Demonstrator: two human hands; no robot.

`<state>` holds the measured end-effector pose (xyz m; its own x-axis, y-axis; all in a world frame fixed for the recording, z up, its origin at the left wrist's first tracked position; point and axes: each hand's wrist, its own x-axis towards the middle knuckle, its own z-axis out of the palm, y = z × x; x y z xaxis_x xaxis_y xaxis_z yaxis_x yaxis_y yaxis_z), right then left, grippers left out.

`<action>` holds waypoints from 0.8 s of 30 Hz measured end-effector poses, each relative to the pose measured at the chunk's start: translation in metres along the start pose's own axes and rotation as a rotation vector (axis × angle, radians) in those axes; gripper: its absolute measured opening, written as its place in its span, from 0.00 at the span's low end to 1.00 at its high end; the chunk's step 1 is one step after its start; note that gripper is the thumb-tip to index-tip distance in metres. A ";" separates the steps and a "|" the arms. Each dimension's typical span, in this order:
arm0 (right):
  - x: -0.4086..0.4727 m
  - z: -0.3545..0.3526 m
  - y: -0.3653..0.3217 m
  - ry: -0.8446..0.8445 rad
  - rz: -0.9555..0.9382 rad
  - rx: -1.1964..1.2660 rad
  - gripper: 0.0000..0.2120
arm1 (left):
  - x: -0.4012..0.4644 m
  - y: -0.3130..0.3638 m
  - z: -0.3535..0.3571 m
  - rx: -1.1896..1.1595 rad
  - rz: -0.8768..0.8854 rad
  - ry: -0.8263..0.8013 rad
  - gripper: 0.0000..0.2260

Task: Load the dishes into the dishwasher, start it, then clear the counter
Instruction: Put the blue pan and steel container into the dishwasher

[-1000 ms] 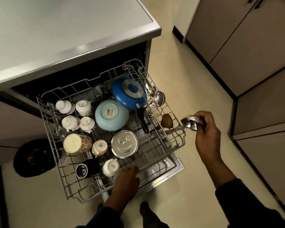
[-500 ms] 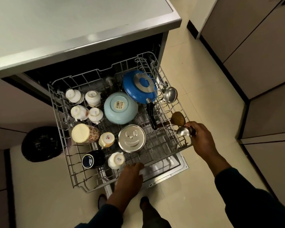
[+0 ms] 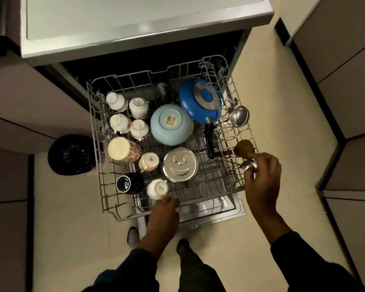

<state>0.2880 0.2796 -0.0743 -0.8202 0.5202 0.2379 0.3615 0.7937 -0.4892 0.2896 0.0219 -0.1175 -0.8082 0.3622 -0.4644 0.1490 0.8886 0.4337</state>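
Steel spoon (image 3: 248, 165) in right hand (image 3: 261, 178), wire rack (image 3: 238, 182) rim

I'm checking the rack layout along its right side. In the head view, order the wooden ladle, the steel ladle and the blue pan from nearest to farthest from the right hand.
From the right hand:
1. Wooden ladle, just above the fingers at the rack's right edge.
2. Steel ladle, farther back along the same edge.
3. Blue pan, tilted, back right, farthest.

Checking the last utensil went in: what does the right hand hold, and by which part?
The right hand pinches a steel ladle by its bowl, at the rack's right edge.
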 end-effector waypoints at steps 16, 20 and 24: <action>-0.064 0.012 -0.015 -0.272 -0.407 0.061 0.11 | -0.019 0.007 0.008 -0.032 0.000 0.271 0.19; -0.080 0.004 -0.008 -0.250 -0.437 0.058 0.11 | -0.036 0.005 0.008 -0.083 0.031 0.341 0.22; -0.092 -0.006 -0.011 -0.308 -0.462 0.047 0.12 | -0.057 0.001 0.009 -0.116 -0.014 0.379 0.23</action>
<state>0.3624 0.2247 -0.0855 -0.9830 -0.0007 0.1837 -0.0810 0.8991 -0.4303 0.3411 0.0042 -0.0975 -0.9659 0.2018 -0.1625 0.0889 0.8471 0.5239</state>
